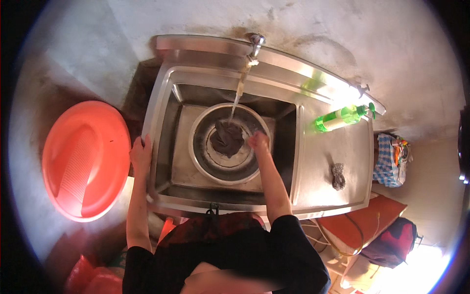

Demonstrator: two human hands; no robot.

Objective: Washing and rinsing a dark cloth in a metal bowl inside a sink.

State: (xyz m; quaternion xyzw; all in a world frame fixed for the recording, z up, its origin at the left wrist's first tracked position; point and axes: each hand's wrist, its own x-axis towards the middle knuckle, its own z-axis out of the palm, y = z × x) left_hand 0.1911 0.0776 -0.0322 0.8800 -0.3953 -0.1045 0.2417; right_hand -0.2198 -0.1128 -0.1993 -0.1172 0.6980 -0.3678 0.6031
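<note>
A round metal basin [198,161] stands in the bowl of a stainless steel sink [298,154]. Inside the basin lies a crumpled dark cloth [228,139], and a stream of water falls on it from the tap [254,51]. My right hand [259,141] is over the basin's right side, to the right of the cloth, with its fingers curled; whether it holds anything small cannot be made out. My left hand [141,151] rests at the sink's left outer edge, beside a red plastic washbasin with a ribbed washboard surface [110,158]; its grip is unclear.
On the drainboard stand a green pump bottle [339,118] and, nearer me, a steel wool scourer [338,176]. A second small tap [362,90] is at the back right. Beyond the sink's right end are a blue checked basket [385,161], a red-topped table [382,217] and a backpack [393,242].
</note>
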